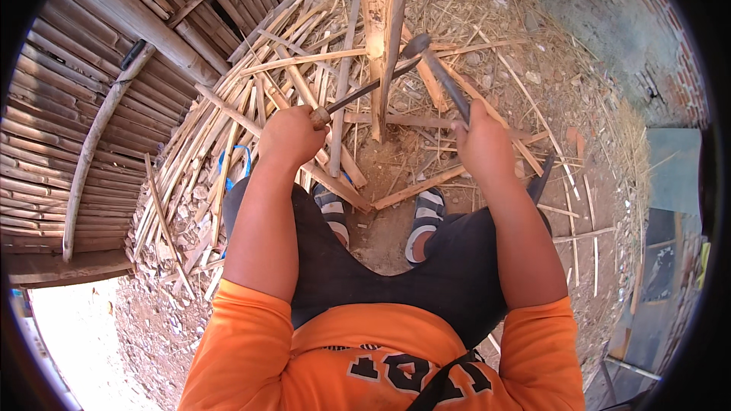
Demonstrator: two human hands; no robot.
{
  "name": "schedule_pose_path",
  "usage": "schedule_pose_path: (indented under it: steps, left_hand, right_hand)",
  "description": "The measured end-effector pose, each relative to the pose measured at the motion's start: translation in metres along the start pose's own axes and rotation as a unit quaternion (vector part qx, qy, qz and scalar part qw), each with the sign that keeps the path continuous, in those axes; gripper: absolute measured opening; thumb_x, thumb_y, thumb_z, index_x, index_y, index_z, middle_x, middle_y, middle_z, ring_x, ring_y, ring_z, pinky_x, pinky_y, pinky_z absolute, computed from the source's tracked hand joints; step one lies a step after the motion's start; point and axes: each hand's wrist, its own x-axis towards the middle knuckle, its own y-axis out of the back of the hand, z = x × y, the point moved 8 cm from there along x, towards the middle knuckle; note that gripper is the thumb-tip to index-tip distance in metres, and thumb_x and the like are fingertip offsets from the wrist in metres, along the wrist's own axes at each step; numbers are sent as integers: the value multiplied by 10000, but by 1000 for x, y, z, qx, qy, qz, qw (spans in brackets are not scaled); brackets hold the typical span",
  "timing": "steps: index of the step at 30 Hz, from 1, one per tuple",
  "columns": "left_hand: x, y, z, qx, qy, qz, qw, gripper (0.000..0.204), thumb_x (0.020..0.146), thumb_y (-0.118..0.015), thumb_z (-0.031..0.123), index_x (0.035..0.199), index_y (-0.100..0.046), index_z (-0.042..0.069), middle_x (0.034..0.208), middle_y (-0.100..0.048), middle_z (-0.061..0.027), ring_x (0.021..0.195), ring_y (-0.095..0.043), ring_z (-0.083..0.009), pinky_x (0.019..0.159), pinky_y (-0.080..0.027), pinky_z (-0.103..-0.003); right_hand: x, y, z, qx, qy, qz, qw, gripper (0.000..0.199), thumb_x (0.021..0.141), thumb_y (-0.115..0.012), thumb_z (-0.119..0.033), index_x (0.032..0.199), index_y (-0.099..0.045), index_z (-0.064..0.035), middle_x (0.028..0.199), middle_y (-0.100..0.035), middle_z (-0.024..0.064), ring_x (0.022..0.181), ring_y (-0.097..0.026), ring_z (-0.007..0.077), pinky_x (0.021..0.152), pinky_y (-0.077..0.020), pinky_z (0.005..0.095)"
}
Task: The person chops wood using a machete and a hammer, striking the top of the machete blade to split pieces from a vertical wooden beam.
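My left hand (293, 135) is closed round the wooden handle of a large knife (352, 97). Its dark blade slants up to the right and crosses an upright wooden post (375, 27) near the post's lower end. The blade seems to sit in a split between the post's pale left part and darker right part. In my right hand (487, 141) is the shaft of a hammer (449, 85). The hammer's rounded head is by the blade's far end; I cannot tell whether they touch.
Long split wood strips (228, 137) lie heaped at the left and around the post. A bamboo wall (68, 129) with a curved pole (95, 156) stands left, a brick wall (647, 38) right. My sandalled feet (426, 221) are just below the post.
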Motion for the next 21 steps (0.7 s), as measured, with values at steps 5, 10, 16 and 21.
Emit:
schedule_pose_path:
  steps: [5,10,16,21]
  left_hand:
    - [3,-6,-9,-18,1,2,1000,407,830,-745,410,1043,-719,64,1005,-733,-196,969,-697,-385,851,-549,-493]
    - [-2,-5,-6,12,26,-37,999,386,853,-740,391,1075,-717,76,1062,-734,-166,1028,-693,-363,886,-556,-475]
    - [-2,-6,-4,19,24,-46,998,377,862,-737,367,1116,-720,89,1110,-732,-151,1062,-689,-348,907,-559,-462]
    - [1,-10,-5,19,23,-33,999,375,855,-735,372,1089,-714,81,1091,-730,-159,1046,-690,-353,897,-557,-469]
  right_hand:
    - [6,-6,-1,34,-29,-59,997,372,902,-735,-316,993,-584,11,773,-677,215,777,-690,418,704,-519,504]
    - [1,55,-11,169,-35,137,975,365,934,-715,-324,1006,-576,6,701,-644,190,650,-661,406,587,-488,471]
    - [2,-38,10,-18,22,-21,999,323,953,-640,-200,1166,-508,5,763,-674,246,751,-688,448,693,-534,530]
    - [5,-3,0,72,-3,-2,997,346,889,-746,-297,984,-586,-4,730,-669,206,727,-684,408,672,-514,497]
